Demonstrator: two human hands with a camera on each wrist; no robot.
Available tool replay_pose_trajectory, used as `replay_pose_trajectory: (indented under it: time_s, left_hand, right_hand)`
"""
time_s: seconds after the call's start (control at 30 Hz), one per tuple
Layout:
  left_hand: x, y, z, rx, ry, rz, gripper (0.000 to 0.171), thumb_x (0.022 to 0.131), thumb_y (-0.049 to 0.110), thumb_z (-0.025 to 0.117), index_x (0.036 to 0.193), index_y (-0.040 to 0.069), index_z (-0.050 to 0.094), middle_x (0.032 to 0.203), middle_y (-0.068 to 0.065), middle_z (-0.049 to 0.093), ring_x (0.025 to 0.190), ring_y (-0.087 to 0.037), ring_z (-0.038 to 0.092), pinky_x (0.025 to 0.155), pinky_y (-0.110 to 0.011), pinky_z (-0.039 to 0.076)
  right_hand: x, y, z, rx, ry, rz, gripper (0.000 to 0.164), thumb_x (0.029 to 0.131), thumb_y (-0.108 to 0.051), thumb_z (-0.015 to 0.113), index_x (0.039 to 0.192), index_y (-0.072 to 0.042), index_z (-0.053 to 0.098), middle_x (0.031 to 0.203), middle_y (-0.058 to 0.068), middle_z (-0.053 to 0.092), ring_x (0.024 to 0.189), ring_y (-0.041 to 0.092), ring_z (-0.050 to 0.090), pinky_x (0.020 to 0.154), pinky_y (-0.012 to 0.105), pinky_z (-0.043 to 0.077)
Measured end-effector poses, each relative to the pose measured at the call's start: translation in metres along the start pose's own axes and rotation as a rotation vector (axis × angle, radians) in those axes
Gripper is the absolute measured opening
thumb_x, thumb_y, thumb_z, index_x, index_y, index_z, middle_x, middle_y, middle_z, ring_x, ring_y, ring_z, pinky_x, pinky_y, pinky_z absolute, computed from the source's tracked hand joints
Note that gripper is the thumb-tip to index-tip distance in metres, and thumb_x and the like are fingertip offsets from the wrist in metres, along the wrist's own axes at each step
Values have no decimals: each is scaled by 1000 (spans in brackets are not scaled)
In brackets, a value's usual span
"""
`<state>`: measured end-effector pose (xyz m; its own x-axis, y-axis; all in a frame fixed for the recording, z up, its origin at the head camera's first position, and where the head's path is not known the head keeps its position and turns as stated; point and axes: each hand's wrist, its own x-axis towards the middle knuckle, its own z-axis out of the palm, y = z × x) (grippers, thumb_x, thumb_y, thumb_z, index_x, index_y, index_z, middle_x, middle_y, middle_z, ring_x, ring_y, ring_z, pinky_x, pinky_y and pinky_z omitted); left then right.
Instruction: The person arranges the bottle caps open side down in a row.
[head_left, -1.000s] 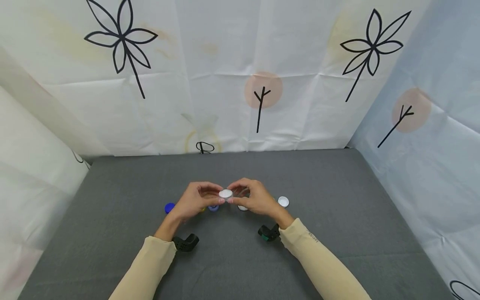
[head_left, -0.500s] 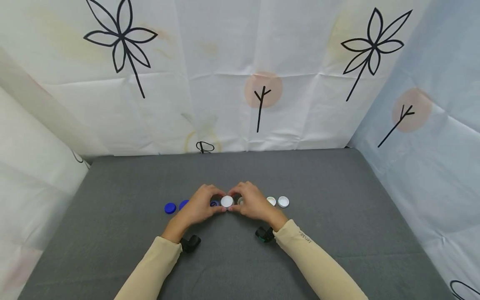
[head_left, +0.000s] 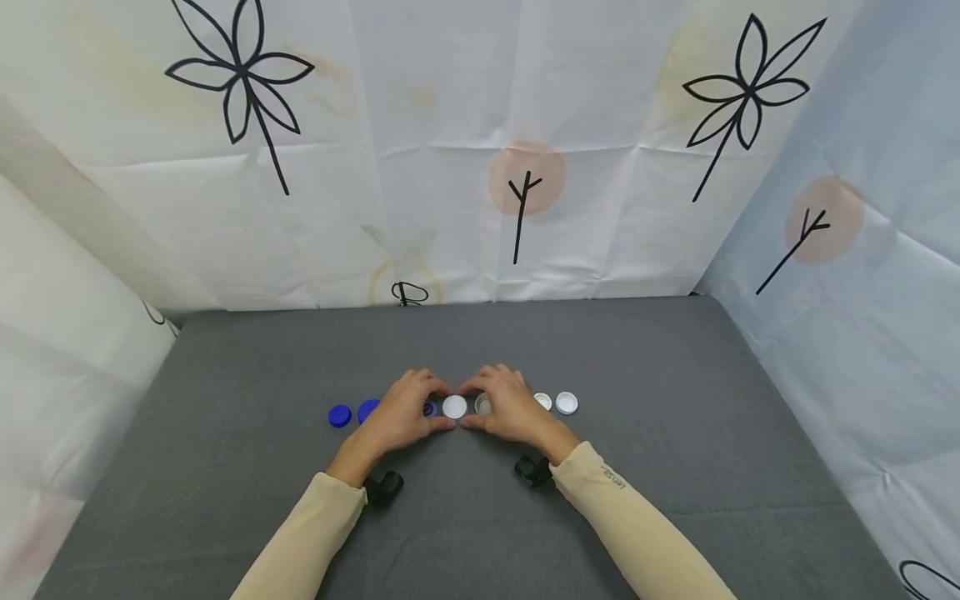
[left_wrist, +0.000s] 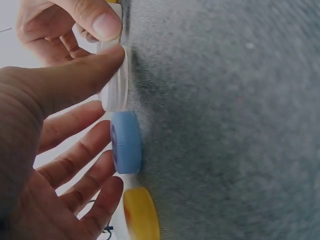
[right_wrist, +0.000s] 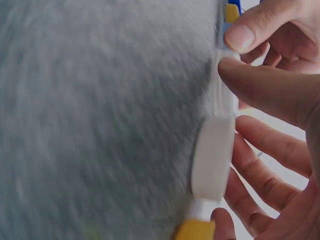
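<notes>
A round white bottle cap (head_left: 454, 407) with a ridged, see-through side sits in the row on the grey cloth. My left hand (head_left: 407, 404) holds it from the left, its thumb (left_wrist: 107, 65) on the near edge. From the right, my right hand (head_left: 510, 406) pinches the same cap between thumb (right_wrist: 245, 80) and fingers. Beside the cap on the left is a light blue cap (left_wrist: 127, 142), and beyond that a yellow cap (left_wrist: 141, 215). To its right lies a thick white cap (right_wrist: 212, 160), followed by another yellow cap (right_wrist: 195, 230). My hands partly cover the row.
Two dark blue caps, the outer one (head_left: 340, 416) and the inner one (head_left: 367, 410), lie left of my left hand. A white cap (head_left: 542, 402) and an upturned white cap (head_left: 567, 403) lie on the right. White printed cloth (head_left: 450, 208) walls the grey table's (head_left: 637, 350) back.
Both hands have lowered the white cap from above the cloth into the row, level with the other caps. Over the last half second they have barely moved.
</notes>
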<state>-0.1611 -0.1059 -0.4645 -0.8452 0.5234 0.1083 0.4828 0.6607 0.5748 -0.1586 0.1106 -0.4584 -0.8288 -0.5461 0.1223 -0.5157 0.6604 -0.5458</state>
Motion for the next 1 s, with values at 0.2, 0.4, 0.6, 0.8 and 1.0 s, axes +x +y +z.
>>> replay_pose_trajectory:
  time_s: [0.2,0.4,0.6,0.8,1.0]
  left_hand:
    - [6,11,3,-8,8,-4,42,82,25,88,116,5,73,108,-6,65,102,-26,57,89,-47,48]
    - [16,22,12,-6,5,10,40,83,27,87,114,5,74,105,-6,65,99,-25,57,88,-46,47]
    - [23,25,23,31,-8,10,36,80,25,89,108,6,75,101,-5,64,94,-23,56,83,-44,47]
    - [25,28,25,52,-12,5,33,82,24,88,107,6,76,98,-4,63,91,-22,54,83,-42,46]
    - [25,31,19,-8,29,32,32,81,20,88,106,4,75,97,-5,65,92,-23,56,83,-42,47]
  right_hand:
    - [-11,7,-14,-10,-9,29,41,82,-27,88,118,-11,75,111,6,66,105,26,55,86,46,36]
    - [-21,14,-22,-16,-20,61,43,80,-28,89,117,-12,75,112,4,65,105,26,54,84,46,34]
    - [-24,19,-23,-3,-22,76,39,80,-25,89,115,-12,76,111,4,65,102,24,53,81,43,32]
    - [-25,21,-21,-11,-11,76,37,82,-24,88,114,-12,76,110,4,65,100,23,53,81,42,32]
    - [-24,20,-27,1,11,82,37,84,-25,86,116,-11,75,111,3,65,101,25,54,83,44,32]
